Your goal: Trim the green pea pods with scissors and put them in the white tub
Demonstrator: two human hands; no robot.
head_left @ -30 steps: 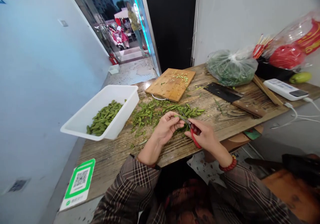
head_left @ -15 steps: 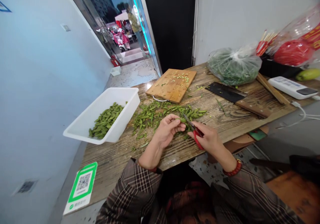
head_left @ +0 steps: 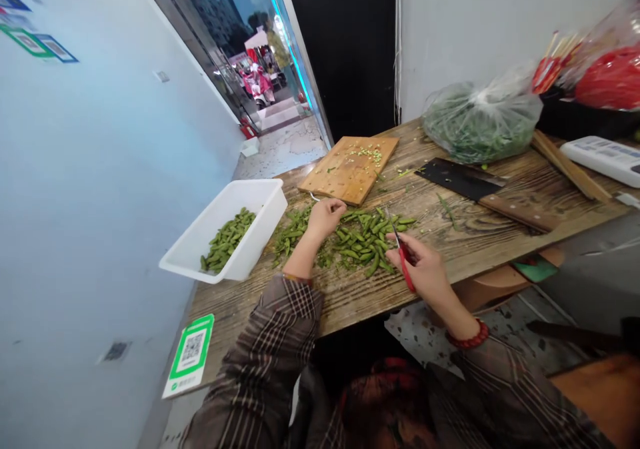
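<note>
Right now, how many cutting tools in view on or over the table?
2: the red-handled scissors in the right hand, and the cleaver lying on the table near the bagged greens. Others could be hidden.

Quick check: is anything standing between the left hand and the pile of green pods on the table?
Nothing visible: the green pods lie uncovered to the right of the left hand. The scissors in the right hand sit at the pile's right edge, off that path; the cutting board lies beyond.
</note>
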